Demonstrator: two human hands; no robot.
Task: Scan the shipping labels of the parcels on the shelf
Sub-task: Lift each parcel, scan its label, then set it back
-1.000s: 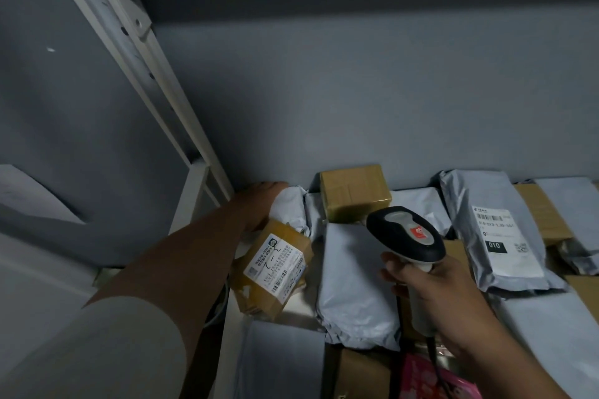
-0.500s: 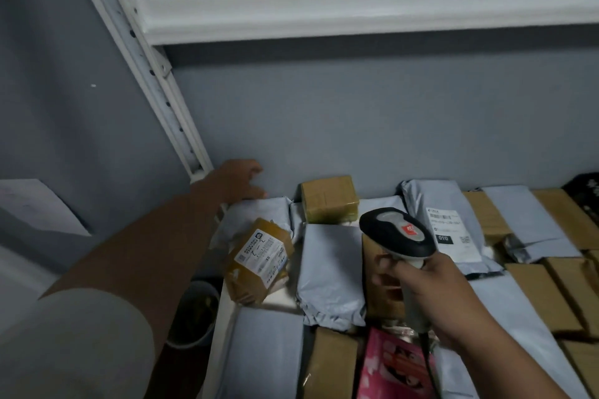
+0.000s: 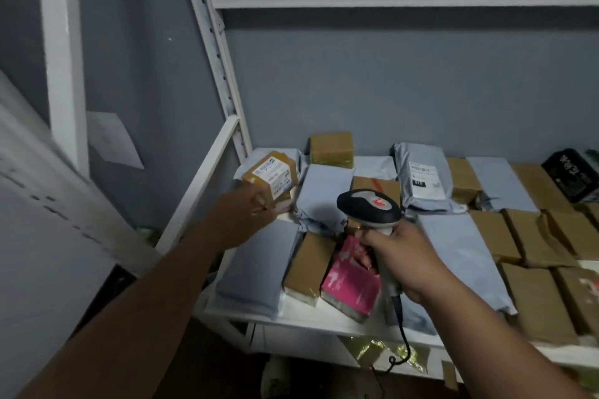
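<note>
Your left hand [image 3: 241, 217] reached to the far left corner of the shelf [image 3: 311, 321], its fingers curled round the near end of a small brown box [image 3: 270, 176] and gripping it; the box sat tilted, its white shipping label [image 3: 270, 171] facing up just beyond your fingertips. Your right hand [image 3: 400, 257] was wrapped tight round the handle of the barcode scanner [image 3: 369, 207], whose black and grey head with a red mark stood above your knuckles, pointing away from you toward the parcels; its cable [image 3: 400, 330] hung down below your wrist, past the shelf's front edge. Between your two hands lay a grey mailer bag [image 3: 321, 194], and directly under your right fingers a pink package [image 3: 351, 285] rested beside a brown parcel [image 3: 308, 265]. Beyond the scanner head, a second grey mailer [image 3: 424, 181] showed a white label face up. Further right of your right hand, rows of brown boxes [image 3: 534, 236] and grey bags covered the shelf, with a black box [image 3: 573, 175] at the far right edge.
</note>
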